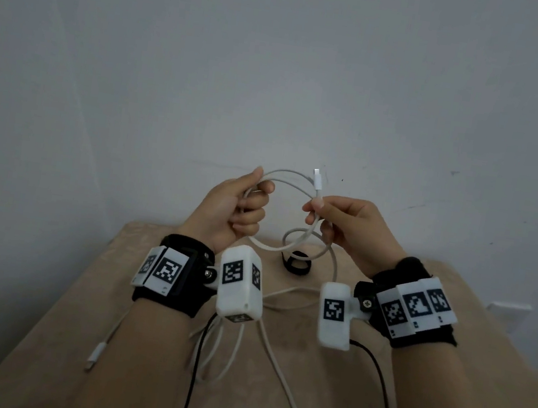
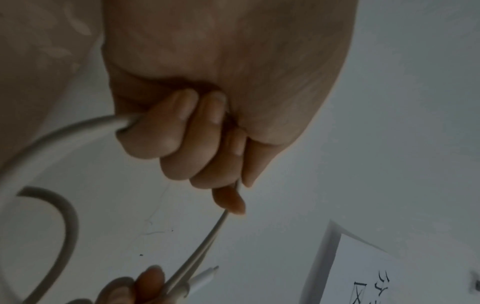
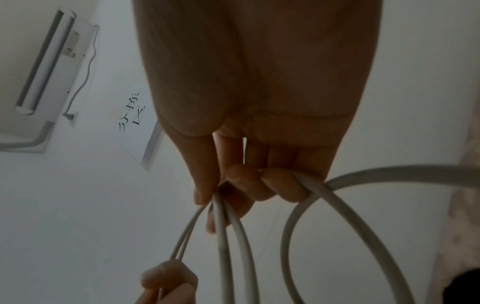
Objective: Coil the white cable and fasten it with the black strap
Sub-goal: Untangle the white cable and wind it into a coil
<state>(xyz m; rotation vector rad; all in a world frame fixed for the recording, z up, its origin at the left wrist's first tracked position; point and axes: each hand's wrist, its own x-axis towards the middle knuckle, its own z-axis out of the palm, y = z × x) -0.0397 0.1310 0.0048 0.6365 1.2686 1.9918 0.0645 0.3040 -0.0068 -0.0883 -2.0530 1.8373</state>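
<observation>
While both hands are raised above the tan bench (image 1: 53, 329), the nearest stretch of the white cable (image 1: 277, 357) trails loose across the bench top at about 6 o'clock, one plug end (image 1: 96, 354) lying toward 7 o'clock. Farther back, at the centre, the black strap (image 1: 297, 263) rests on the bench in a small curled ring, touched by neither hand, with a cable loop hanging just above it. Beyond that, the left hand (image 1: 232, 205) at 10 o'clock of the strap is closed round the cable, fingers curled tight into the palm and thumb laid along the top, gripping the left side of the coil; the left wrist view shows the cable leaving both ends of the fist (image 2: 187, 131). At 2 o'clock the right hand (image 1: 347, 225) pinches the coil's right side between thumb and forefinger, its remaining fingers (image 3: 275, 185) hooked over further strands. Farthest of all, the other plug (image 1: 317, 176) stands up above the right thumb against the grey wall (image 1: 280, 67)
</observation>
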